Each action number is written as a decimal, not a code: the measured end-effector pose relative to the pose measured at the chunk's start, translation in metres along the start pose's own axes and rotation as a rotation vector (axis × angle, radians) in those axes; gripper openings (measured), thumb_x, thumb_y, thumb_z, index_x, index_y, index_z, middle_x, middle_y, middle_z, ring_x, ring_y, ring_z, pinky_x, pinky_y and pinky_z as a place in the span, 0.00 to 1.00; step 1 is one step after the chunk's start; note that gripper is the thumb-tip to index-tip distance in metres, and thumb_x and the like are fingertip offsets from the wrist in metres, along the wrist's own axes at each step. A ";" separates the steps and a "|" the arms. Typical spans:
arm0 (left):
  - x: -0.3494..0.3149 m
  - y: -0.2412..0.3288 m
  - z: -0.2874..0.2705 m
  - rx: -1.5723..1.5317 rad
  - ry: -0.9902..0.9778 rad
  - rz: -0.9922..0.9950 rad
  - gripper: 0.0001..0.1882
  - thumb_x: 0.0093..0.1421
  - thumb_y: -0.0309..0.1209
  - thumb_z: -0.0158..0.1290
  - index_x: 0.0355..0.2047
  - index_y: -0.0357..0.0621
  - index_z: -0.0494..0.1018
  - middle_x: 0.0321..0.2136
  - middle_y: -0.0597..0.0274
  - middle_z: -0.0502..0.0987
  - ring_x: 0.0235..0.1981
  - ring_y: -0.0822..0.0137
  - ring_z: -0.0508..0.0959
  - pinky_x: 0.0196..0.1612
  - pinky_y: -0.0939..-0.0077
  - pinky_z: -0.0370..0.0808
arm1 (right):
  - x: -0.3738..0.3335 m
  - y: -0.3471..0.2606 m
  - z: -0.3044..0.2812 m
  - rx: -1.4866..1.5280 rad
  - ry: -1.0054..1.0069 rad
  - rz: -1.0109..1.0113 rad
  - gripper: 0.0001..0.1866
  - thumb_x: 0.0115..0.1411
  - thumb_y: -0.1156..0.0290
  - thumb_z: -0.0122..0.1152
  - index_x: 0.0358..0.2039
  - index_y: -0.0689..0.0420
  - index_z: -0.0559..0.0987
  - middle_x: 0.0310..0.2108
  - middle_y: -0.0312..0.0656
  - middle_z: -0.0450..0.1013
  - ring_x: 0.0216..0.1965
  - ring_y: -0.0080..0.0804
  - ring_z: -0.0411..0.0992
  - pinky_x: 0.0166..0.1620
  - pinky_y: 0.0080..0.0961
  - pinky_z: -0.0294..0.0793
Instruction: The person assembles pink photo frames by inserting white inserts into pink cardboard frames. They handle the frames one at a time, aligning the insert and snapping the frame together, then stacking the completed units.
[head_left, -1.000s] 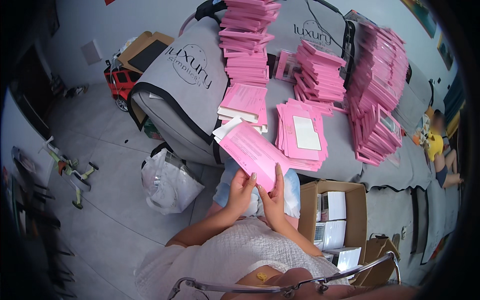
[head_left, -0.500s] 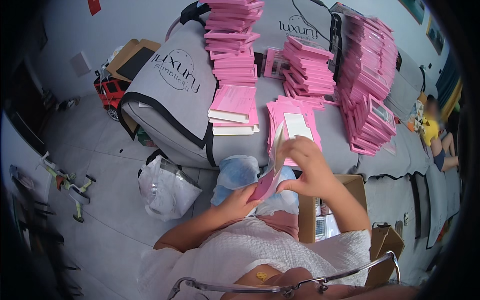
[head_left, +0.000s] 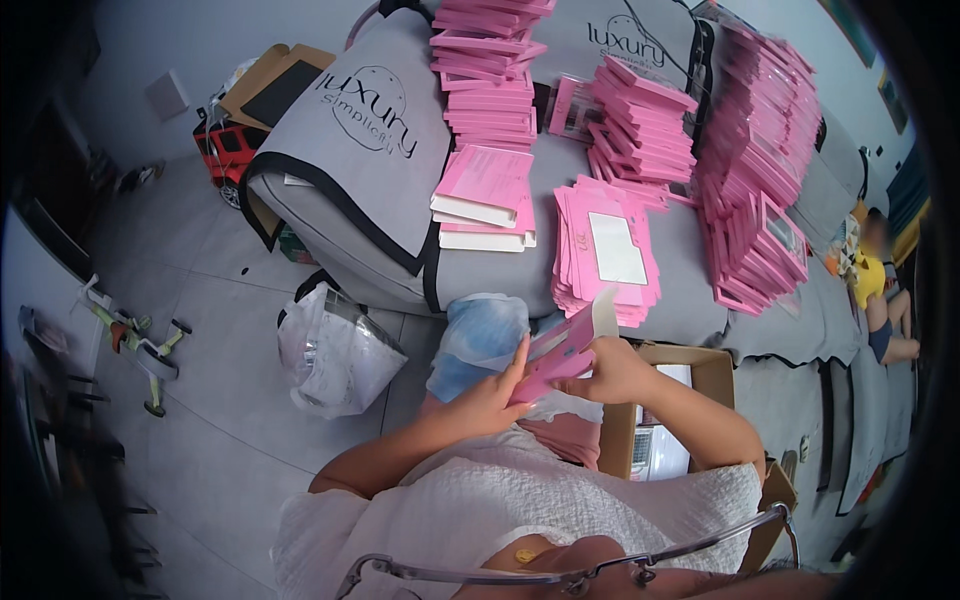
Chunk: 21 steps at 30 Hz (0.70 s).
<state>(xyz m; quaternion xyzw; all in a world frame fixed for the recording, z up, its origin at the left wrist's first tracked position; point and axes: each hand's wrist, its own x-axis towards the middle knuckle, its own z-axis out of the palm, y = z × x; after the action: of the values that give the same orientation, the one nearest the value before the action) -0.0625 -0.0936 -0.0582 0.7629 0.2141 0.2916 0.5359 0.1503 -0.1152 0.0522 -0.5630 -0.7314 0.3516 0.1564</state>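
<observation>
Above my lap I hold a pink cardboard box, partly folded, with a pale flap standing up at its far end. My left hand grips its near left side, fingers along the edge. My right hand is closed on the right side, with the thumb pressed on the card. Just beyond, on the grey sofa, lies a pile of flat pink box blanks with white window areas. To its left rest a few pink boxes with white open edges.
Tall stacks of pink boxes rise along the sofa, with more stacks at right. An open carton stands by my right arm. A white plastic bag and a small bike are on the left floor. A person sits far right.
My right hand has come down from the box's upper flap to its right side. The box now lies lower and tilts to the right. My view has shifted slightly.
</observation>
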 end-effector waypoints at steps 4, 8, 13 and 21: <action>0.011 -0.001 0.006 0.302 0.093 0.284 0.36 0.59 0.29 0.51 0.63 0.36 0.46 0.53 0.39 0.66 0.53 0.45 0.69 0.55 0.65 0.66 | 0.002 0.011 0.006 0.109 -0.015 0.036 0.17 0.45 0.63 0.69 0.38 0.51 0.80 0.35 0.44 0.77 0.37 0.40 0.75 0.40 0.30 0.72; 0.016 0.005 0.013 0.025 0.055 0.124 0.31 0.60 0.28 0.50 0.61 0.37 0.51 0.51 0.43 0.67 0.53 0.50 0.69 0.53 0.67 0.66 | 0.008 0.025 0.008 0.141 -0.001 -0.005 0.18 0.45 0.66 0.70 0.39 0.54 0.80 0.34 0.44 0.77 0.35 0.37 0.75 0.39 0.29 0.73; 0.020 -0.009 0.011 -0.308 0.071 -0.210 0.20 0.65 0.28 0.44 0.57 0.38 0.59 0.47 0.58 0.70 0.48 0.67 0.71 0.49 0.75 0.68 | 0.034 0.000 -0.005 0.133 0.255 -0.037 0.16 0.46 0.71 0.69 0.34 0.61 0.76 0.31 0.45 0.74 0.31 0.36 0.73 0.35 0.28 0.72; -0.019 -0.058 0.003 -1.150 0.427 -0.345 0.21 0.64 0.26 0.42 0.58 0.43 0.59 0.53 0.58 0.67 0.53 0.66 0.69 0.53 0.70 0.69 | 0.061 -0.014 0.128 -0.423 0.533 -0.426 0.25 0.56 0.64 0.57 0.53 0.58 0.68 0.53 0.46 0.65 0.60 0.43 0.58 0.62 0.46 0.50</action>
<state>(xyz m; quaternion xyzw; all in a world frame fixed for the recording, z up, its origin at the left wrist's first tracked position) -0.0747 -0.0883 -0.1180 0.2326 0.2453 0.4152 0.8446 0.0408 -0.1032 -0.0382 -0.4899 -0.8218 -0.0053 0.2908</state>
